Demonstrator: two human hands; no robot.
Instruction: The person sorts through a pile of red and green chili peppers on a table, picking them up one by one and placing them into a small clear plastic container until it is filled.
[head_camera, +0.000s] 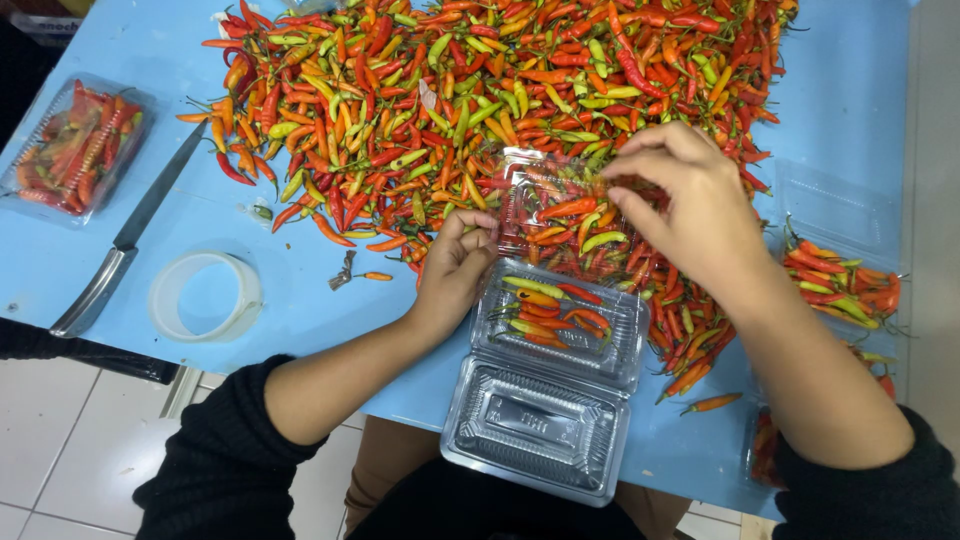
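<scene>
Clear clamshell box (556, 322) sits at the near desk (850, 110) edge, lid hinged open, base holding only a few chillies. Left hand (452, 270) rests curled on its far rim; right hand (690, 205) pinches chillies from the big pile (480, 90). Judgement: filling barely begun. Filled boxes lie far left (75, 145) and right (845, 280); knife (130, 235) and tape roll (205, 295) alongside.

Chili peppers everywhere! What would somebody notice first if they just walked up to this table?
First, the huge pile of red, orange and green chili peppers covering the far half of the blue table. Next, the two hands in the middle: the left hand steadies a clear plastic box partly filled with peppers, while the right hand reaches over it. A long knife lies at the left.
</scene>
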